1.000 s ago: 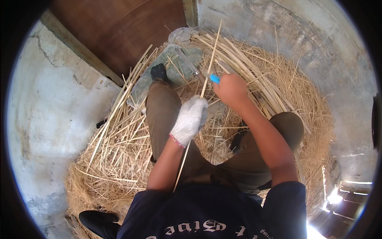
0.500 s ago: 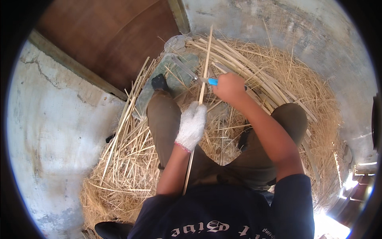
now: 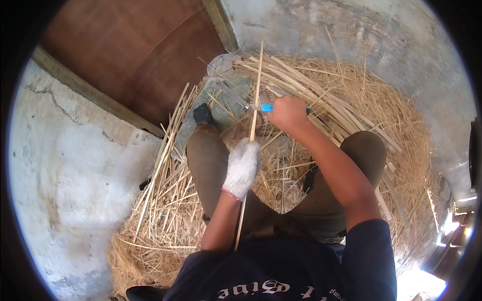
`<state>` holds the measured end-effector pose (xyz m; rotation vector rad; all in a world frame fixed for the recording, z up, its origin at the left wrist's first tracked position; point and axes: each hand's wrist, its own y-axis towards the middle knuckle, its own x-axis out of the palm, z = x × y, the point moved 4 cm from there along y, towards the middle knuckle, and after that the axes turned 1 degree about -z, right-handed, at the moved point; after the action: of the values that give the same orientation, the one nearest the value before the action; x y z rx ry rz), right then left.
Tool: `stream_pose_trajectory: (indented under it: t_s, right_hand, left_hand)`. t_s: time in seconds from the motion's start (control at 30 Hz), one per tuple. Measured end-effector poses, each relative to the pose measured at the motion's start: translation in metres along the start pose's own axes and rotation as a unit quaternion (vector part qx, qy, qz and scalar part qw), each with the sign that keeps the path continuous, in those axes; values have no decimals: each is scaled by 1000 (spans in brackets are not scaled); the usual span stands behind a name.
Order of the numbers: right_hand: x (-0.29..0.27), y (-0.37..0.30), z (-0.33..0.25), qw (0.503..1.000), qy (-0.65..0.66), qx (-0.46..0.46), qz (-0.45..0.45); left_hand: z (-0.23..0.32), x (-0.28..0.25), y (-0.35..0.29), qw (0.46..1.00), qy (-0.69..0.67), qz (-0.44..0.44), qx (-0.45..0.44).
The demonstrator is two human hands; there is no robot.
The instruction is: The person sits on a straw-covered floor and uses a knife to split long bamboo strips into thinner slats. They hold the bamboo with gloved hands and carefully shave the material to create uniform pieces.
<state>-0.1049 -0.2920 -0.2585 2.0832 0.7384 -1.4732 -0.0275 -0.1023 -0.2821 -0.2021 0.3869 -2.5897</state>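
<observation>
A: Head view, our only one. What do our hands have?

B: Our left hand, in a white knit glove, has its fingers closed round a pale strip. Our bare right hand has its fingers curled tight on a blue-handled knife.

A: Strip location?

B: Between our knees. Far tip is free, out by the strip pile; it runs back through the glove and over our lap. The blade crosses it just beyond the glove. Biting in or only touching, we cannot tell.

A: Looks like shaving or trimming. How do we do it well?

B: Our call: keep the edge at a shallow angle, take thin even passes, light pressure. A strip this slim probably flexes, so we grip close to the cut while leaving that gap. Knit likely won't stop an edge. Stroke direction doesn't show; if it's toward us, we stop short of the gloved fingers.

A: Hazards?

B: A metal tool by the green-grey slab, its near end beside our blade. We should keep strokes off it.
</observation>
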Motion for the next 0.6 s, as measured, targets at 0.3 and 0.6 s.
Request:
stream_pose_trajectory:
  t_s: [0.3,0.6]
  right_hand:
    - [-11,12,22,997,18,14,75]
    - [-42,30,59,984,25,126,126]
  left_hand:
    - [-9,9,-17,997,69,20,42]
    - [-13,6,-63,990,137,-17,18]
